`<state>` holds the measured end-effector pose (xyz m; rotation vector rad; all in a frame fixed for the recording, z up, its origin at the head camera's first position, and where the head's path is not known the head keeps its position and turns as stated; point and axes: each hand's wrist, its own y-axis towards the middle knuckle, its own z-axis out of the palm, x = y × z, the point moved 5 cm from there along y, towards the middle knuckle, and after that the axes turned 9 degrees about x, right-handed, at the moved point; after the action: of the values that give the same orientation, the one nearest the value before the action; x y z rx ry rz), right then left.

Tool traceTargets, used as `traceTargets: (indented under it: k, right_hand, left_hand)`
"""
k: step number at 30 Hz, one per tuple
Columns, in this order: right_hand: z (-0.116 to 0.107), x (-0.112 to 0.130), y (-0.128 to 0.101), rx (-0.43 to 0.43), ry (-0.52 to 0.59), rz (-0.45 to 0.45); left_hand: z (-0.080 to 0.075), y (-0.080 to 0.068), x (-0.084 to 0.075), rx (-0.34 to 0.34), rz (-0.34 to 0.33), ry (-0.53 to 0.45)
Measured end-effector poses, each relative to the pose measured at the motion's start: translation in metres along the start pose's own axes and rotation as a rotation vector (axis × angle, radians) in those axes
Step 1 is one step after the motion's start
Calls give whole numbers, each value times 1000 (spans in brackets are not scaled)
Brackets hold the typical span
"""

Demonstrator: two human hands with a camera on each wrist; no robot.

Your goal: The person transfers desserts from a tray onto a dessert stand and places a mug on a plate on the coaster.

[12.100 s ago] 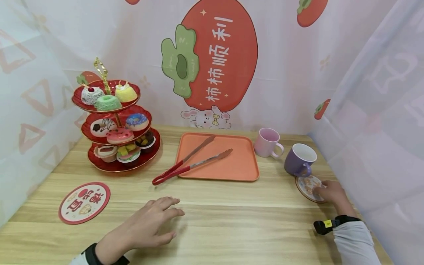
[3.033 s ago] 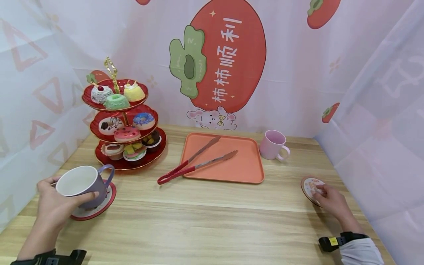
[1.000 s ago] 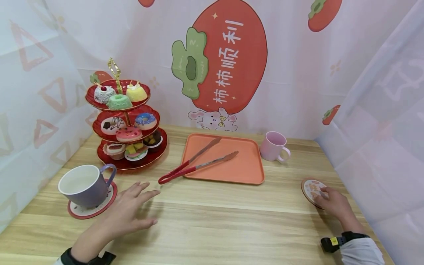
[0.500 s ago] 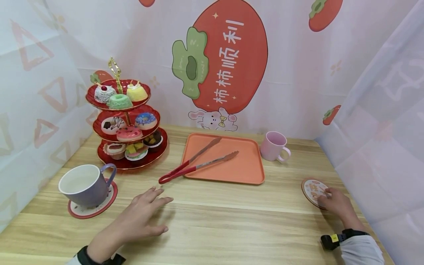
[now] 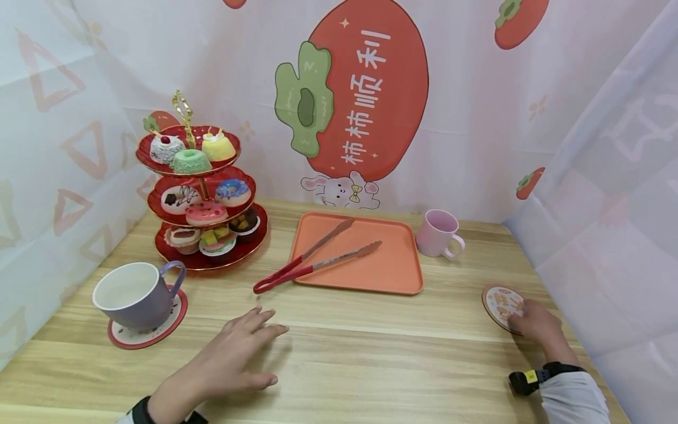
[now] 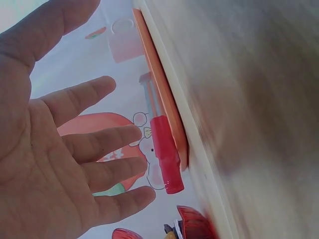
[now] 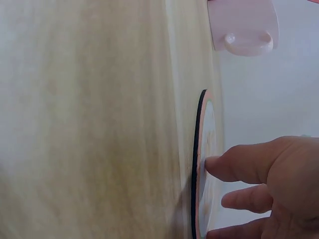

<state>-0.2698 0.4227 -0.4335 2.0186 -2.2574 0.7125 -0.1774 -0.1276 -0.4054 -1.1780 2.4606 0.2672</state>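
Note:
My left hand [image 5: 233, 356] hovers low over the table, fingers spread and holding nothing; the left wrist view shows its bare palm [image 6: 45, 174]. Left of it, a purple mug [image 5: 140, 303] with a white inside stands on a red-rimmed round coaster [image 5: 119, 338], handle towards the back right. At the far right, my right hand [image 5: 540, 330] rests its fingertips on another round coaster [image 5: 500, 303] with an orange print. In the right wrist view the thumb [image 7: 234, 164] touches the top of this coaster [image 7: 209, 129], which lies flat on the wood.
An orange tray [image 5: 392, 259] at the back has red-handled tongs [image 5: 288, 275] lying across it, handle end past its front left corner. A pink mug [image 5: 436, 232] stands right of the tray. A three-tier red stand [image 5: 249, 250] with cakes stands back left. Cloth walls enclose the table.
The purple mug has gone from beside the right coaster onto the left one, carried by my left hand. That hand has let go and moved right. My right hand stays at its coaster.

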Motion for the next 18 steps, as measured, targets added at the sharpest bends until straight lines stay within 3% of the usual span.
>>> traceTargets:
  k: [6, 11, 18]
  right_hand:
    - [-4, -1, -1, -25, 7, 49]
    - [-7, -2, -1, -107, 3, 94]
    - [-11, -2, -5, -258, 94, 88]
  left_hand:
    - [2, -1, 0, 4, -15, 4]
    - [3, -1, 0, 7, -29, 1]
    - [4, -1, 1, 12, -41, -19]
